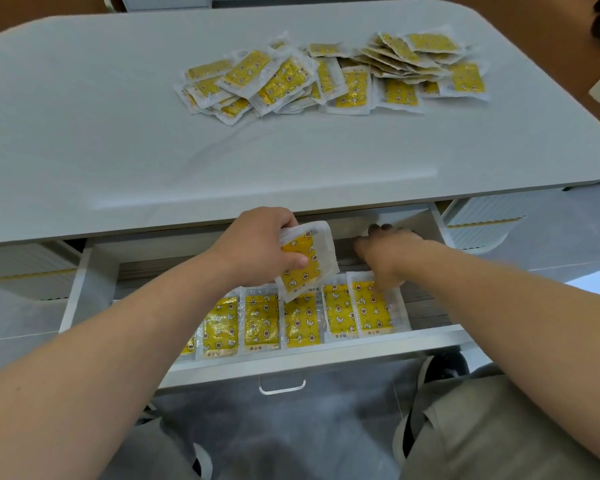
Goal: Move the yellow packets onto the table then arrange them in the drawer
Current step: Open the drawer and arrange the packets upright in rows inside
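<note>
Many yellow packets [333,72] lie in a loose heap on the far part of the white table [118,133]. Below the table's front edge the drawer [326,355] stands pulled out, with a row of several yellow packets [302,318] lying flat side by side inside it. My left hand [257,247] grips a small stack of yellow packets [307,261] above that row. My right hand [385,258], blurred, reaches into the drawer's right side, and its fingers touch the top edge of the rightmost packet [374,310].
The drawer's metal handle [282,386] sits on its front panel, close to my lap. White ribbed cabinet sides [482,220] flank the drawer left and right. My knees in beige trousers [499,427] are under the drawer front. A brown floor surrounds the table.
</note>
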A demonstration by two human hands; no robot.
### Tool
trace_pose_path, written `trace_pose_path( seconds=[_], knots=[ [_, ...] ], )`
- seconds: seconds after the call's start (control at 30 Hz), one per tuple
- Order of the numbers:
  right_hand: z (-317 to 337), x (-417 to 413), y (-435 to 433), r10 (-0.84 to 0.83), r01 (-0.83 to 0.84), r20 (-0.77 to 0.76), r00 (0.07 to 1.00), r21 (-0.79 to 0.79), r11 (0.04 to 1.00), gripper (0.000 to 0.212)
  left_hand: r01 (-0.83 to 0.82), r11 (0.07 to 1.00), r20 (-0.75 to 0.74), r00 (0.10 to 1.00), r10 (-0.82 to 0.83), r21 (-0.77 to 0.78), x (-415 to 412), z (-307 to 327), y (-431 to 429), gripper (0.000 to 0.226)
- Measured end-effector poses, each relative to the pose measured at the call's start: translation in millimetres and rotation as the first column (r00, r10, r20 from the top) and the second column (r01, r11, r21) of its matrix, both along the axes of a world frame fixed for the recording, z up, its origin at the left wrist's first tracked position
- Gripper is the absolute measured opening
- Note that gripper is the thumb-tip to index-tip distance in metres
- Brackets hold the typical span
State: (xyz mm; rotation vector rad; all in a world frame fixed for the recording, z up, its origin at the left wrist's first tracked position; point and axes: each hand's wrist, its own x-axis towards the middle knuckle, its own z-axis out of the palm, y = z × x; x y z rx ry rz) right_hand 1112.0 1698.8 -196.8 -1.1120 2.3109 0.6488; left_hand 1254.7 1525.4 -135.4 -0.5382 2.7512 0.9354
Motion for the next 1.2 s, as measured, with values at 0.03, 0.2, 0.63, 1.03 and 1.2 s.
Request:
trace_pose_path(
  seconds=[0.03,0.2,0.63,1.03,1.2],
  knots=[
    [8,-2,-3,-0.036,0.037,0.057,0.998,-0.029,0.999,0.073,-0.005,1.0,0.012,1.0,0.005,0.004,0,-2,0,0.032],
    [59,-8,-5,-0.183,0.433,0.729,0.659,-0.169,0.885,0.078,-0.029,0.999,0.08,0.996,0.027,0.02,-1,-14,3,0.029],
    [36,-13,7,-0.273,0.435,0.647,0.712,-0.1,0.895,0.039,-0.116,0.973,0.05,0.993,0.108,0.198,0,-25,17,0.046],
    [13,-35,34,-0.463,0.407,0.21,0.861,0.263,0.875,0.051,-0.083,0.954,0.087,0.994,0.06,0.287,2,-30,21,0.029],
    [24,-18,34,-0.357,0.335,0.029,0.934,0.283,0.899,0.032,-0.076,0.958,0.088,0.995,0.054,0.278,0,-30,21,0.026]
  ],
)
